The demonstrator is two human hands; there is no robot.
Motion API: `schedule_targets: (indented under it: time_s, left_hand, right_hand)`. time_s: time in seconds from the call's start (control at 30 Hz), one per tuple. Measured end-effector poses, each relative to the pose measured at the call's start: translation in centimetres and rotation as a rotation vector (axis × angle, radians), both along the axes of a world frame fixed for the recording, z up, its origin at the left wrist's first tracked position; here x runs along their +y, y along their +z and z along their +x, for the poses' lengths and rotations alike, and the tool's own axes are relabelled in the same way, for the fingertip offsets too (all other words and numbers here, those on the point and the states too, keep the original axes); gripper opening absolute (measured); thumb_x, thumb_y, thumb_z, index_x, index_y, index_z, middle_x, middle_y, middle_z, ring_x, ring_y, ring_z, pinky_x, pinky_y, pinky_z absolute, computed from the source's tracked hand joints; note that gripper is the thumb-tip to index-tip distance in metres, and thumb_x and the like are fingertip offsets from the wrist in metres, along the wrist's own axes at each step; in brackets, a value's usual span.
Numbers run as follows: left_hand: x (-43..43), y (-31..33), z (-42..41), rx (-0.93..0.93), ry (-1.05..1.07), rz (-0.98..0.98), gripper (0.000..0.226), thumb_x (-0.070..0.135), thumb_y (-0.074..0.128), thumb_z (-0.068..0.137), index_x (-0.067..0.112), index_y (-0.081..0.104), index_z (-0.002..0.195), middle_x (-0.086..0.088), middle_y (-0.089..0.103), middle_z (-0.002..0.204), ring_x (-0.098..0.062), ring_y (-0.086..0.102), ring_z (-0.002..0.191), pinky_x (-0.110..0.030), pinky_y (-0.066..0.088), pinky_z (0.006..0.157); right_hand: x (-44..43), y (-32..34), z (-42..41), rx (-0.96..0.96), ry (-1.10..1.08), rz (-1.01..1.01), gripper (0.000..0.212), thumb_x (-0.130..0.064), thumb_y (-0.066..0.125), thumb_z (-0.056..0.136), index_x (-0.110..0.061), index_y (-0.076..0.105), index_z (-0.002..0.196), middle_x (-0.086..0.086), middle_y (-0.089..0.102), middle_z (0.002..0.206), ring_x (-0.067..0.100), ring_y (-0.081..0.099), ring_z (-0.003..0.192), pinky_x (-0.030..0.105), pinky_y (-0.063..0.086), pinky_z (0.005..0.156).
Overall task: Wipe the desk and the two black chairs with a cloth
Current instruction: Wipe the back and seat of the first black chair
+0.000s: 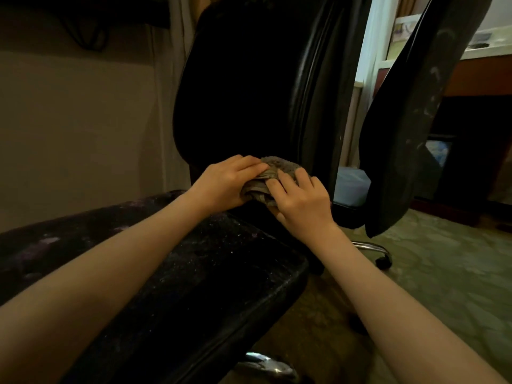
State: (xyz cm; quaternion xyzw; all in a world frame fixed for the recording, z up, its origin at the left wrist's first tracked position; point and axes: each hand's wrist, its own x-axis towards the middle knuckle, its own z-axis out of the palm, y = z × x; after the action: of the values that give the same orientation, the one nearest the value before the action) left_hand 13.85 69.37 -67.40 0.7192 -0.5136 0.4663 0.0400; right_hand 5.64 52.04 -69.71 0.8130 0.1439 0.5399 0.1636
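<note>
A black chair fills the middle of the head view, its tall backrest (pixel 249 87) upright and its dusty seat (pixel 194 273) reaching toward me. A bunched grey cloth (pixel 277 169) lies where the seat meets the backrest. My left hand (pixel 224 184) holds the cloth's left side with curled fingers. My right hand (pixel 300 200) lies over its right side, fingers bent onto the fabric. A second black chair (pixel 410 128) stands tilted at the right, with scuffed marks on its back. The desk (pixel 482 76) shows far right behind it.
A plain wall (pixel 77 128) and a pale curtain (pixel 166 112) stand to the left. Chrome chair legs with a castor (pixel 383 261) rest on the green patterned carpet (pixel 443 273). A blue cushion (pixel 352 184) shows between the two chairs.
</note>
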Motion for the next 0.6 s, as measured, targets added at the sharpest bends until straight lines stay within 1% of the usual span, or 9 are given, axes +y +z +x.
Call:
schedule_targets:
  time_s: [0.1,0.17,0.23,0.27,0.33,0.4,0.47,0.53,0.6]
  left_hand:
    - [-0.6,0.1,-0.7,0.093,0.086,0.141,0.046,0.036,0.050,0.080,0.010,0.061,0.116,-0.011,0.065,0.107,-0.026,0.064,0.091,-0.037,0.058,0.065]
    - [-1.4,0.2,-1.5,0.230,0.258,0.341,0.045,0.038,0.051,0.087,0.019,0.054,0.128,-0.004,0.058,0.119,-0.023,0.060,0.106,-0.036,0.053,0.081]
    - [-2.1,0.1,-1.9,0.327,0.346,0.486,0.047,0.038,0.053,0.089,0.024,0.048,0.134,0.000,0.053,0.124,-0.019,0.055,0.112,-0.035,0.047,0.090]
    - [-2.1,0.4,-2.3,0.342,0.331,0.491,0.048,0.038,0.054,0.088,0.024,0.048,0.134,0.000,0.053,0.125,-0.020,0.055,0.112,-0.036,0.047,0.091]
    - [-1.6,1.4,-2.6,0.304,0.246,0.403,0.049,0.034,0.058,0.087,0.021,0.050,0.134,-0.003,0.054,0.124,-0.022,0.055,0.112,-0.037,0.048,0.089]
    - [-1.4,2.7,-2.8,0.243,0.175,0.294,0.050,0.030,0.062,0.085,0.018,0.052,0.132,-0.006,0.056,0.122,-0.025,0.055,0.111,-0.037,0.047,0.085]
    - [-1.5,4.1,-2.8,0.247,0.166,0.215,0.050,0.029,0.063,0.084,0.018,0.053,0.131,-0.006,0.056,0.123,-0.025,0.054,0.112,-0.037,0.046,0.085]
    - [-2.1,4.4,-2.5,0.307,0.202,0.239,0.048,0.033,0.060,0.085,0.021,0.052,0.131,-0.002,0.054,0.123,-0.021,0.054,0.112,-0.035,0.044,0.088]
    - [-2.6,3.4,-1.9,0.362,0.207,0.284,0.046,0.036,0.060,0.085,0.023,0.054,0.129,0.000,0.054,0.121,-0.019,0.055,0.110,-0.033,0.045,0.089]
  right_hand:
    - [-0.1,-0.8,0.3,0.170,-0.033,0.001,0.037,-0.031,0.072,0.059,-0.010,0.071,0.089,0.007,0.069,0.080,0.031,0.065,0.077,0.027,0.046,0.051]
    - [-0.5,-2.2,0.5,0.307,0.013,0.052,0.043,-0.034,0.083,0.053,-0.011,0.070,0.088,0.004,0.068,0.075,0.030,0.064,0.074,0.025,0.044,0.044]
    - [-0.9,-3.2,0.2,0.368,0.070,0.093,0.035,-0.036,0.076,0.061,-0.013,0.070,0.087,0.001,0.068,0.072,0.027,0.063,0.070,0.022,0.041,0.040]
    - [-1.1,-3.1,0.0,0.349,0.084,0.100,0.031,-0.039,0.065,0.067,-0.014,0.070,0.085,-0.001,0.068,0.072,0.025,0.062,0.069,0.021,0.040,0.040]
    - [-1.4,-2.0,-0.3,0.258,0.098,0.094,0.040,-0.043,0.046,0.070,-0.014,0.070,0.084,-0.001,0.068,0.073,0.024,0.062,0.071,0.021,0.041,0.041]
    - [-1.6,-0.1,-0.2,0.165,0.128,0.076,0.042,-0.041,0.044,0.070,-0.011,0.070,0.085,0.003,0.068,0.075,0.026,0.059,0.073,0.024,0.041,0.042]
    - [-1.8,1.3,0.2,0.153,0.140,0.080,0.041,-0.039,0.046,0.072,-0.009,0.070,0.088,0.005,0.068,0.078,0.021,0.048,0.077,0.025,0.040,0.043]
    - [-2.2,1.4,0.5,0.193,0.123,0.081,0.042,-0.039,0.046,0.073,-0.009,0.070,0.092,0.004,0.068,0.080,0.018,0.040,0.079,0.024,0.039,0.045]
    - [-2.5,0.6,0.4,0.272,0.094,0.088,0.041,-0.039,0.048,0.075,-0.013,0.070,0.098,0.002,0.068,0.082,0.018,0.043,0.079,0.024,0.036,0.047]
